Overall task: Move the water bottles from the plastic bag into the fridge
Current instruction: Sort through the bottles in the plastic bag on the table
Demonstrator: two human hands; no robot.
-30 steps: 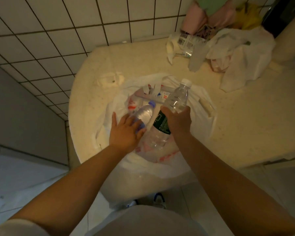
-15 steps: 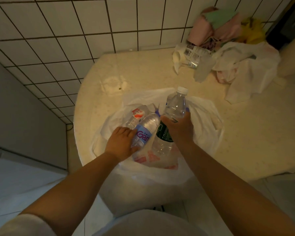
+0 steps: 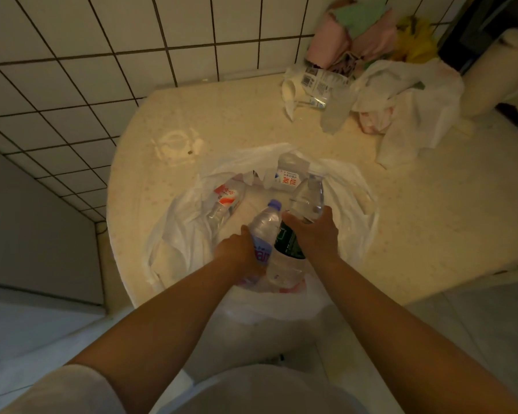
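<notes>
Both hands are in the mouth of the white plastic bag (image 3: 189,234), which sits open at the near left end of the bench (image 3: 431,219). The left hand (image 3: 240,253) wraps around a purple-labelled bottle (image 3: 265,231), and the right hand (image 3: 314,234) grips a green-labelled bottle (image 3: 299,222) around its middle, its neck slanting up and away; the two bottles lie side by side, touching. Two more remain in the bag: a red-labelled bottle (image 3: 225,201) on the left side and another bottle (image 3: 287,177) at the far side, partly under a fold of plastic. No fridge is in view, so judging by this the job is early: two bottles are in hand but not yet lifted clear, and at least two others wait. On the far right of the bench lie a crumpled white bag (image 3: 407,106) and a pile of pink and green cloth (image 3: 353,37).
</notes>
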